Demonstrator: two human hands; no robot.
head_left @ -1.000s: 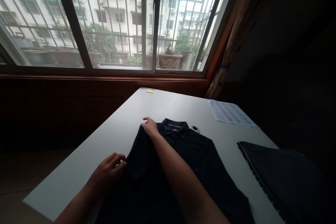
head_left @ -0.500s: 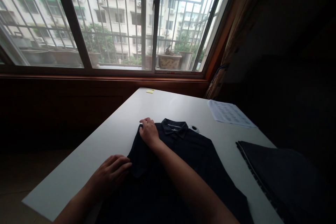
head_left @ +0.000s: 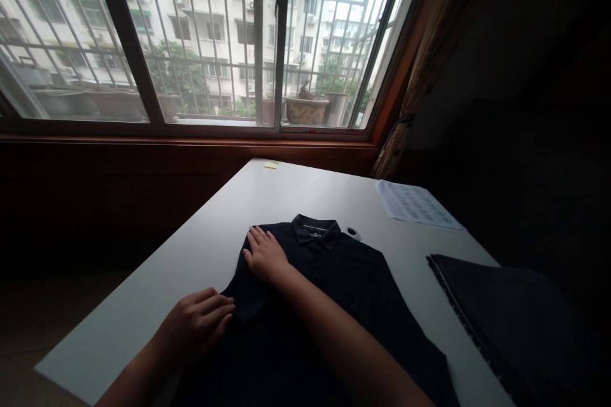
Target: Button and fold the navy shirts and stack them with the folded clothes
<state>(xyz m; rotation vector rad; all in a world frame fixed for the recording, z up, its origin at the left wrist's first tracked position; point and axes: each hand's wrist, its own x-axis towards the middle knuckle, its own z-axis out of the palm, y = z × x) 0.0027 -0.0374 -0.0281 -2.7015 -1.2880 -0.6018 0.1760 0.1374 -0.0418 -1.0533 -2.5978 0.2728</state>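
Note:
A dark navy collared shirt [head_left: 348,286] lies spread front side up, its collar [head_left: 315,233] toward the window and its lower part running out of view. Flat on the shoulder at the left rests my right hand [head_left: 266,255], fingers stretched out and holding nothing; its forearm crosses over the shirt front. My left hand [head_left: 198,320] is at the edge of the left-side sleeve, fingers together and closed over the cloth, the thumb mostly hidden.
The shirt is on a white table [head_left: 157,292]. Folded dark cloth [head_left: 506,311] lies at the right, printed paper sheets [head_left: 417,205] behind it. A small white round object with a dark centre [head_left: 352,233] sits beside the collar. A yellow note [head_left: 271,165] marks the far corner.
My right hand has gone from gripping the shoulder edge to lying flat on it, slightly lower. The left hand has shifted a little down along the sleeve edge, and its fingers have come together.

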